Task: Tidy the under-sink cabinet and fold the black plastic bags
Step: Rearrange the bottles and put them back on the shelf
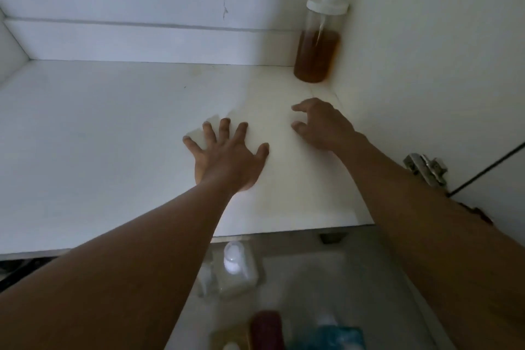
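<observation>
Left hand (230, 159) lies flat, fingers wide, on the cabinet floor (99, 136) before the pump bottle (318, 48), probably bracing; right hand (321, 125), loosely curled nearer it, holds nothing.

A clear pump bottle (319, 45) with a white pump and cap, about half full of amber liquid, stands upright well beyond the right fingers (297, 107). A metal hinge (426, 169) sits to the right of those fingers, nearer the camera. Below and nearer than the left fingers (224, 125) are blurred things: a white-capped bottle (235, 261), a dark red container (267, 329) and a teal item (332, 335).
</observation>
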Demonstrator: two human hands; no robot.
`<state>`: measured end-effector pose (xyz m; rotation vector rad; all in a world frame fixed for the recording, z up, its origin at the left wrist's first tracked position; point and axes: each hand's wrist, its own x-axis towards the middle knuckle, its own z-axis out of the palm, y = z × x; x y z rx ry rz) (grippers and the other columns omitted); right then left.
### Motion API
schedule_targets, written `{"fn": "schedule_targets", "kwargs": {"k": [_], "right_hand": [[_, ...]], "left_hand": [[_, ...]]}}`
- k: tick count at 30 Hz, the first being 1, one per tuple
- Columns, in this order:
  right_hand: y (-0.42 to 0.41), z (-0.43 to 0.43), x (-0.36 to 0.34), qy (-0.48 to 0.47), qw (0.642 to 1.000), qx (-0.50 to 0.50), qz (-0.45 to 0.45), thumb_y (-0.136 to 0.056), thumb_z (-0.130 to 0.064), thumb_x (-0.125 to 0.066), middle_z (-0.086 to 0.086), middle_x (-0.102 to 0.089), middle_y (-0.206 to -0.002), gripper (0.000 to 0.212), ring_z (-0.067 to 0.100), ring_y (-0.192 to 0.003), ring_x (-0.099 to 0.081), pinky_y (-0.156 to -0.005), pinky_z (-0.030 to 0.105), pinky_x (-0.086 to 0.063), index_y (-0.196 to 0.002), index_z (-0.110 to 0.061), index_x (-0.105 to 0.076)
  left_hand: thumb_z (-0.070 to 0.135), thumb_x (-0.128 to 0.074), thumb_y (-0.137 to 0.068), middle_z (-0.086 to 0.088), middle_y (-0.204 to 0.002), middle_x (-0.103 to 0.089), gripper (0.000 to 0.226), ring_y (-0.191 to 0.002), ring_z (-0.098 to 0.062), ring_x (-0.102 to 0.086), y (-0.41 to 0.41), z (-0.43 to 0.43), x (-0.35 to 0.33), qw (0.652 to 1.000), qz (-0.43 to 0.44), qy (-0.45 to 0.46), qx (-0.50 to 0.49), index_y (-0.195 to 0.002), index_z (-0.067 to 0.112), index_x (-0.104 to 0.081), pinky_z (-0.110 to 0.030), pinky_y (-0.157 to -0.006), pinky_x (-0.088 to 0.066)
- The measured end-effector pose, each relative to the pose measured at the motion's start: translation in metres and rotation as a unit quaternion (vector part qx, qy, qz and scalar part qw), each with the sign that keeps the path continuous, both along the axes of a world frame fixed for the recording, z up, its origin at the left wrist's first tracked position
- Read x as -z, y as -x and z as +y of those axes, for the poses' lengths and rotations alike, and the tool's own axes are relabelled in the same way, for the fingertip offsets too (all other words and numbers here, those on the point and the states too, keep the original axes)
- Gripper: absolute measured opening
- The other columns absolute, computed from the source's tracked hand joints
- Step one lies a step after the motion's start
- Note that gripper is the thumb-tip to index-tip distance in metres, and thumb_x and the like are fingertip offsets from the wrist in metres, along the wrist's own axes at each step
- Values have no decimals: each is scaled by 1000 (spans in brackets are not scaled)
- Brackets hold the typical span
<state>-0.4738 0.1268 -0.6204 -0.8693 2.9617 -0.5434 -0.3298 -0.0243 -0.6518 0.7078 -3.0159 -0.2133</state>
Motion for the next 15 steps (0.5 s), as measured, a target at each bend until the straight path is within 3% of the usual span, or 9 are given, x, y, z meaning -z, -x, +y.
{"fn": "schedule_targets", "kwargs": {"k": [3,7,15], "right_hand": [[-38,6,12,5,1000,14,2,-98,-31,-50,7,-63,-127,31,30,-116,-59,-100,42,-46,-118,-15,-68],[-86,7,18,-28,999,24,35,-101,-28,-42,9,-58,-126,33,31,-113,-57,-99,47,-45,-121,-13,-64],[-163,29,21,-67,997,20,33,-101,-13,-38,14,-51,-129,29,31,-115,-52,-97,40,-45,-121,-7,-57]], "left_hand": [[74,-16,-93,-1,-167,-7,74,-153,-36,4,-1,1,-1,1000,-3,-8,0,-156,36,-14,-72,-114,2],[65,-24,-98,0,-168,-11,68,-154,-33,2,-10,3,-8,1000,8,-26,10,-157,34,-21,-68,-117,2],[38,-35,-105,-6,-164,-27,51,-153,-21,-16,-96,8,-4,987,96,-94,93,-152,17,-38,-37,-126,-7]]}}
